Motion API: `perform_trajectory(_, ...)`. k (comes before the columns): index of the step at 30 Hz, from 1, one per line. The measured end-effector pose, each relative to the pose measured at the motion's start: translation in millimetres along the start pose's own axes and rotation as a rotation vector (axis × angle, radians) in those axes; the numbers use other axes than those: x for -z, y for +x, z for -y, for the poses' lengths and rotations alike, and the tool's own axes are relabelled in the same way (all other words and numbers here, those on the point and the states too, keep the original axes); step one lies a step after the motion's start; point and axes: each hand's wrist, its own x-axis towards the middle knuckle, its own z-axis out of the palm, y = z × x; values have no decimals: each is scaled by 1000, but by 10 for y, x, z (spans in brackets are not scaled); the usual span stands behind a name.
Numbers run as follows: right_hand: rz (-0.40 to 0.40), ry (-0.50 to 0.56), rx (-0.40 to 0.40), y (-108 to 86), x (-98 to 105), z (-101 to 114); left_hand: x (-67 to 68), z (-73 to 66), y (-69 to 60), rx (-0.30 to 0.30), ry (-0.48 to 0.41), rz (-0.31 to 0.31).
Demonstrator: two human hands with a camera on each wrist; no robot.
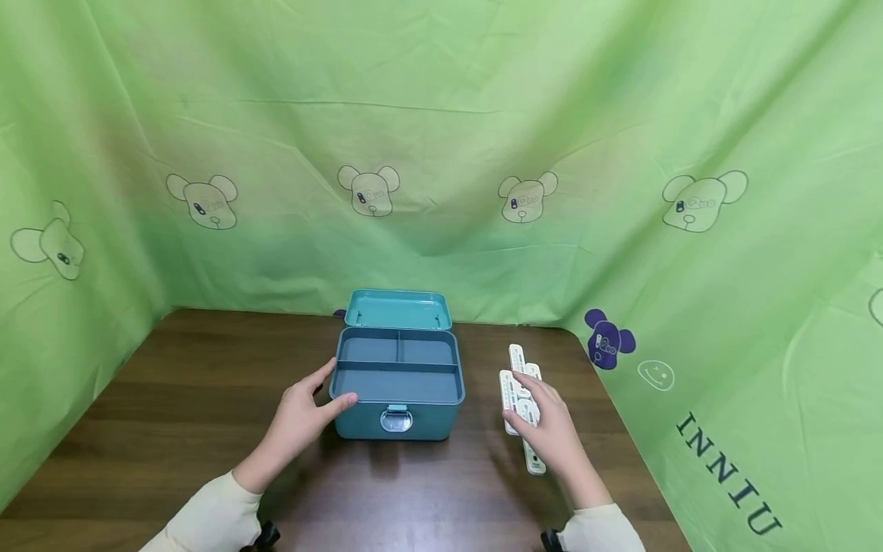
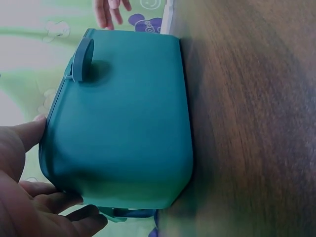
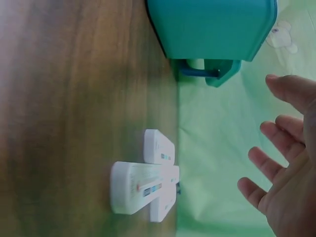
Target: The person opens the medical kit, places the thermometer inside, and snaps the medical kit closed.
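A teal lidded storage box (image 1: 397, 420) stands on the table with its lid (image 1: 398, 310) raised at the back. Inside, a grey-blue tray (image 1: 396, 381) with three compartments shows bare. My left hand (image 1: 303, 414) touches the box's left side, its thumb at the front left corner of the rim and its fingers along the side wall (image 2: 123, 108). Several white oblong plastic pieces with small printed marks (image 3: 143, 187) lie bunched on the table, right of the box. Above them hovers my right hand (image 1: 552, 429), fingers spread and nothing held; it hides part of the bunch.
The brown wooden table (image 1: 228, 383) carries the box and the white pieces. A green cloth (image 1: 441, 253) with printed bear heads hangs behind and along both sides. A silver clasp (image 1: 396, 419) sits on the box's front.
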Motion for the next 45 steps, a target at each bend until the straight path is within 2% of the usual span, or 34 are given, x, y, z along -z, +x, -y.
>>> perform_trajectory(8,-85,-67,-141,-183,-9,47,-2,10,-57,-19,-42,-31)
perform_trajectory(14,-138,-127,-111,-337,-30,14,-5,1,-75,-27,-21,-64)
perform_trajectory(17,-123,-149,-132,-399,-49,-18,0,-11,-74,-18,-2,-72)
perform_trajectory(23,-55,-211,-286,-488,-63,-35,-5,-6,-88,-4,6,-77)
perform_trajectory(30,56,-291,-426,-562,-73,-56,-34,8,-104,-5,24,-91)
perform_trajectory(38,56,-287,-540,-620,-98,-94,-38,-51,-101,-15,38,-74)
perform_trajectory(45,76,-329,-627,-655,-80,-73,-46,-80,-104,-42,83,-74)
